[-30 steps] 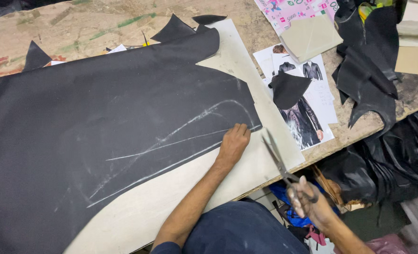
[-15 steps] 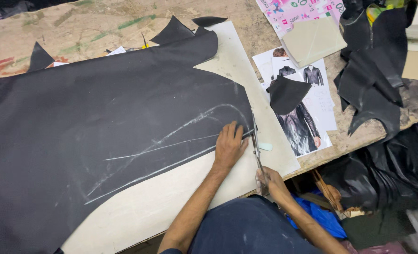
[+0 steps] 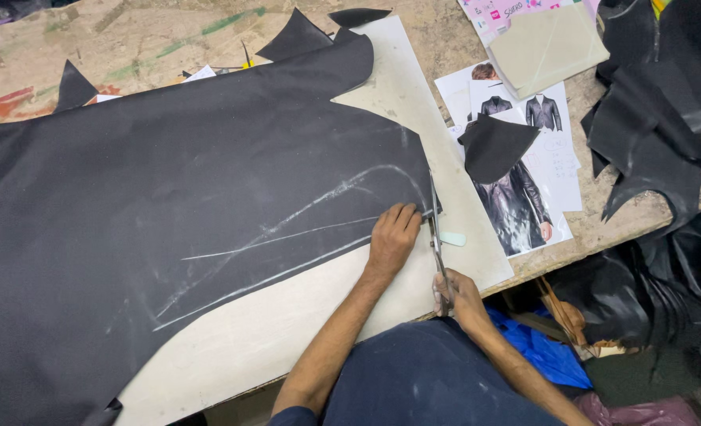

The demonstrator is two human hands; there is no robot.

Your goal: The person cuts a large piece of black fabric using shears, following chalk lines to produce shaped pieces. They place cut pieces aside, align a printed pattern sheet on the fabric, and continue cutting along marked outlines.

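Observation:
A large black leather hide (image 3: 169, 205) lies spread over a pale cutting board (image 3: 414, 118); white chalk lines (image 3: 287, 229) curve across it. My left hand (image 3: 392, 237) presses flat on the hide's right edge, beside the chalk curve. My right hand (image 3: 459, 296) grips the handles of long metal scissors (image 3: 436, 229), whose blades run up along the hide's right edge, just right of my left hand. A small pale chalk piece (image 3: 451, 238) lies on the board next to the blades.
Printed sheets with jacket pictures (image 3: 524, 173) lie to the right under a black leather scrap (image 3: 492, 146). A tan pattern card (image 3: 548, 47) and heaped black leather pieces (image 3: 650, 118) fill the far right. Blue plastic (image 3: 540, 347) sits below the table's edge.
My right hand brought the scissors up from below the table's edge to the hide's right edge. My left hand shifted slightly along the edge and stays flat on the leather.

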